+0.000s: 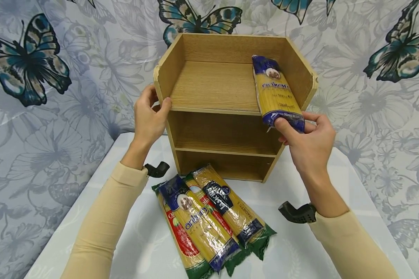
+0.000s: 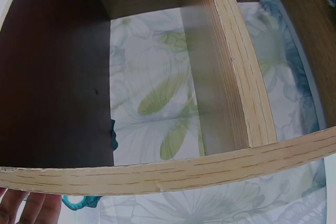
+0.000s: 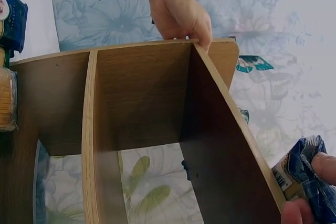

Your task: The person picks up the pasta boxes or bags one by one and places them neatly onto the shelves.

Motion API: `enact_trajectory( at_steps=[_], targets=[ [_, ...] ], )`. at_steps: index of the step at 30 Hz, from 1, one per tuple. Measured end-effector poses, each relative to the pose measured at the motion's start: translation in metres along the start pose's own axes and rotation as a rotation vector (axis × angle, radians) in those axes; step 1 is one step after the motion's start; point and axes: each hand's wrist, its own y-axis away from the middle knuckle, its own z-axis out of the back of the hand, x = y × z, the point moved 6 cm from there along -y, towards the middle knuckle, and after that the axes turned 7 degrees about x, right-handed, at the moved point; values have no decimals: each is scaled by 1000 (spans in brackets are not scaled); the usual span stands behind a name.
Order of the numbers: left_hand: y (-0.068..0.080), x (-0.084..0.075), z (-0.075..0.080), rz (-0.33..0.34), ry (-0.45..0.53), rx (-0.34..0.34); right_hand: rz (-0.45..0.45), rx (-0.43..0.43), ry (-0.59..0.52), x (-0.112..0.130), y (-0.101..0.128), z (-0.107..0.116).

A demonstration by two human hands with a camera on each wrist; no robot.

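My right hand point(image 1: 312, 143) pinches the lower end of a blue-and-yellow spaghetti packet point(image 1: 277, 91), which lies tilted over the right side of the top shelf point(image 1: 216, 87). In the right wrist view the packet's crumpled blue end point(image 3: 310, 177) shows between thumb and fingers. At the left, my left hand point(image 1: 151, 116) grips the edge of the wooden shelf unit point(image 1: 162, 83), thumb on the front. Its fingertips point(image 2: 34, 208) show at the corner of the left wrist view. In front of the unit, several pasta packets lie piled, a blue-ended one point(image 1: 195, 221) on top.
The shelf unit has two lower compartments, a middle one point(image 1: 223, 131) and a bottom one point(image 1: 227, 164). It stands on a white-covered table point(image 1: 136, 232). A butterfly-patterned cloth point(image 1: 90, 77) hangs behind. A black wrist camera point(image 1: 298, 213) sits on the right wrist.
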Motion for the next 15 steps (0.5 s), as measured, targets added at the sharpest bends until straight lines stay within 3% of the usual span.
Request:
enact_trajectory(
  at_steps=[15],
  targets=[
    [0,0,-1,2,-1,-18,39,-57,-26,-6,-16,-1]
  ],
)
